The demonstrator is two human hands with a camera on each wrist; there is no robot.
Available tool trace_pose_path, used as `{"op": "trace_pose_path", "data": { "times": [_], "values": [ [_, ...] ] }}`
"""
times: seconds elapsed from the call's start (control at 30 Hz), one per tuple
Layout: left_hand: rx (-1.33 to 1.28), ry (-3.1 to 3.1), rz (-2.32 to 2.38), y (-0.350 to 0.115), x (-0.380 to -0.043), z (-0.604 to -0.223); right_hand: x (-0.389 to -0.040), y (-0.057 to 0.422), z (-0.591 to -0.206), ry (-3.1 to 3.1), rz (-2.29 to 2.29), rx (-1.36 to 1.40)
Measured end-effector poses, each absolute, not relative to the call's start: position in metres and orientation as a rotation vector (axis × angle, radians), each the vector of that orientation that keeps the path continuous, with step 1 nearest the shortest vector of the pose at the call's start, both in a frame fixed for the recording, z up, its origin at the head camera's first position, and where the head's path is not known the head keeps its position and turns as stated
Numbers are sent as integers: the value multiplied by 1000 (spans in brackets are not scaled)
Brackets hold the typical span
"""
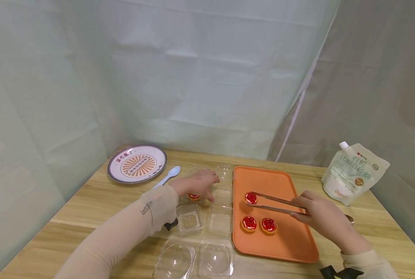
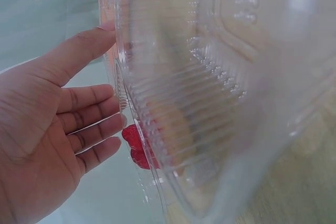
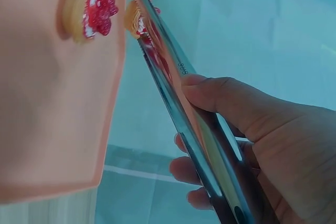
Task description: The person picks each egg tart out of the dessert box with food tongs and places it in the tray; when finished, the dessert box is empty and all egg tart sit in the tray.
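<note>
My right hand (image 1: 324,217) grips metal tongs (image 1: 278,200), thumb on one arm and fingers around the other. Between the tong tips is a red-topped fruit tart (image 1: 251,198), over the orange tray (image 1: 268,179). Two more tarts, a left one (image 1: 248,224) and a right one (image 1: 268,225), sit on that tray. My left hand (image 1: 197,183) reaches over the clear plastic containers, partly covering a tart (image 1: 194,197) in one. In the left wrist view its fingers are extended, with their tips right at the rim of a clear container (image 2: 220,77).
Two clear domed lids, a left one (image 1: 175,259) and a right one (image 1: 216,257), lie at the table's front. A patterned plate (image 1: 114,164) and a pale blue spoon (image 1: 169,176) are at the back left. A white spouted pouch (image 1: 353,174) stands right of the tray.
</note>
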State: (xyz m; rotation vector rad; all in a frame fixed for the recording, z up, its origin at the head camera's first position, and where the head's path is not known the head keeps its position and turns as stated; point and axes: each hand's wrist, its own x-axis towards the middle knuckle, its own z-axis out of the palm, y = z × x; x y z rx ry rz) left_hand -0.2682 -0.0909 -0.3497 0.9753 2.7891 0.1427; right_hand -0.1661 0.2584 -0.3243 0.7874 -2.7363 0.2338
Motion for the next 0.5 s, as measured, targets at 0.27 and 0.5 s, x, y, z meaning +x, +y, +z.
{"op": "trace_pose_path", "data": {
  "times": [0.27,0.5],
  "values": [
    [973,2783,167,-91,-269,-350,-159,272,-331,-2773,203,726],
    [966,2780,173,-91,-270,-351,-156,280,-337,-2730,195,709]
  ]
}}
